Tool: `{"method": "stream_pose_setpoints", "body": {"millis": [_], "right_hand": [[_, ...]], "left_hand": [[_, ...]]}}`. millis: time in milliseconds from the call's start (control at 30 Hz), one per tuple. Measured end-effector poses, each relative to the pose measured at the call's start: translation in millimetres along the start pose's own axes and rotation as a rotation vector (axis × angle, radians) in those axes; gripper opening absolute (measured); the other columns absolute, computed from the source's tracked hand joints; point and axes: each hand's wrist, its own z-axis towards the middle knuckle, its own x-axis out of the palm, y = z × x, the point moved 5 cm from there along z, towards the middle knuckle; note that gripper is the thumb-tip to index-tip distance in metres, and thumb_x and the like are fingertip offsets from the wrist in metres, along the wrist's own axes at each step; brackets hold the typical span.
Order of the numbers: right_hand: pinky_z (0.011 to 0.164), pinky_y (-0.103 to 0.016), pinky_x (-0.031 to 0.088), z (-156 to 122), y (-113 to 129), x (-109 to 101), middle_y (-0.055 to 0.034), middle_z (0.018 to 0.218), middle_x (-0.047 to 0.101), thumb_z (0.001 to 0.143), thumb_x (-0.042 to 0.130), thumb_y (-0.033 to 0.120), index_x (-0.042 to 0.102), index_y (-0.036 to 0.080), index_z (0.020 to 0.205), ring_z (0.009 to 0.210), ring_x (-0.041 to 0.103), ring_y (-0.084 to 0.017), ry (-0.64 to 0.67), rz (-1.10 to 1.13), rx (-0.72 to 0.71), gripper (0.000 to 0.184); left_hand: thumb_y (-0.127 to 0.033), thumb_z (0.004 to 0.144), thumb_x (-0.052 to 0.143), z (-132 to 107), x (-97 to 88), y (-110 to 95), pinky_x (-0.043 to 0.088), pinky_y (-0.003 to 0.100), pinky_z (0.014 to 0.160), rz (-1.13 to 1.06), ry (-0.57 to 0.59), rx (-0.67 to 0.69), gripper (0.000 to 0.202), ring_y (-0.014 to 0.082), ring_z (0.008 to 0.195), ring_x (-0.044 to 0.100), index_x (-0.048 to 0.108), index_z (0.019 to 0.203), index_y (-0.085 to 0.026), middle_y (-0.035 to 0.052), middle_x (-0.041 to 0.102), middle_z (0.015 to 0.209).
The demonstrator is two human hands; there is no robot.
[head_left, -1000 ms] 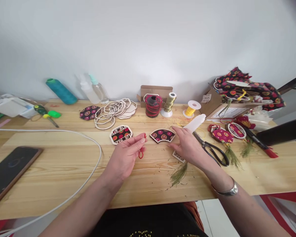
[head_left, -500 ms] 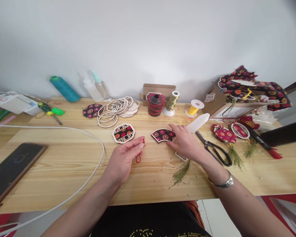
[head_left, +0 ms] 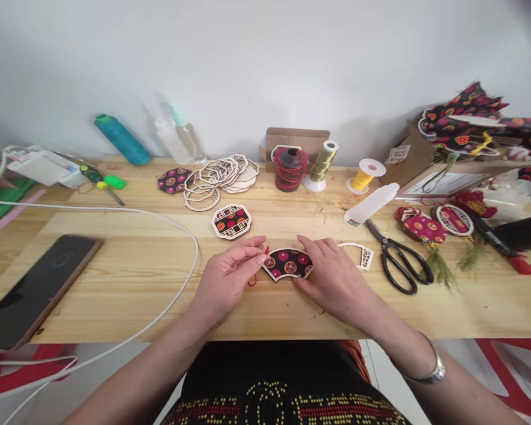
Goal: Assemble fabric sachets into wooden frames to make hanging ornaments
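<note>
Between the thumb and fingertips of my left hand is a red cord, its loop hanging below them. Those fingertips are at the left corner of a fan-shaped piece, dark patterned fabric edged in pale wood. My right hand grips its right end, thumb below and fingers above. Just right of that hand lies a pale openwork wooden frame, partly covered by it. Behind my left hand rests an octagonal fabric piece with a wooden lattice border.
Black-handled scissors and a white bottle lie to the right. Behind stand thread spools and a pile of wooden frames. A cardboard box holds fabric. A white cable loops past a phone on the left.
My right hand has brought the fan-shaped piece nearer, up to my left fingertips and the cord. The openwork frame now shows beside my right hand; the green tassel is out of sight. The view has shifted.
</note>
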Motion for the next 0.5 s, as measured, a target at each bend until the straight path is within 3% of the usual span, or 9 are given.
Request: {"method": "stream_pose_setpoints", "body": {"millis": [167, 333, 500], "right_hand": [[0.092, -0.050, 0.045, -18, 0, -7, -0.0194, 0.121, 0.061, 0.081, 0.063, 0.038, 0.045, 0.007, 0.135, 0.110, 0.052, -0.034, -0.066, 0.015, -0.001, 0.065], [0.095, -0.050, 0.043, -39, -31, -17, -0.0124, 0.117, 0.065, 0.090, 0.053, 0.025, 0.063, 0.018, 0.118, 0.113, 0.050, -0.030, -0.119, -0.020, -0.004, 0.031], [0.090, -0.050, 0.044, -43, -50, -14, -0.0107, 0.118, 0.065, 0.091, 0.051, 0.024, 0.071, 0.023, 0.106, 0.114, 0.048, -0.032, -0.142, -0.105, -0.006, 0.025]], "left_hand": [[-0.037, 0.079, 0.069, -4, -5.7, 1, 0.044, 0.043, 0.100, 0.090, 0.012, 0.022, 0.017, 0.0269, 0.114, 0.061, 0.076, 0.083, -0.023, 0.0096, 0.067, 0.122], [-0.039, 0.075, 0.071, -7, -14.5, 1, 0.046, 0.044, 0.098, 0.119, -0.017, 0.044, 0.017, 0.0293, 0.116, 0.059, 0.077, 0.081, -0.024, 0.0109, 0.068, 0.119], [-0.039, 0.073, 0.074, -11, -18.2, 5, 0.041, 0.046, 0.104, 0.095, -0.028, 0.022, 0.016, 0.0296, 0.119, 0.057, 0.076, 0.078, -0.023, 0.0113, 0.068, 0.119]]}}
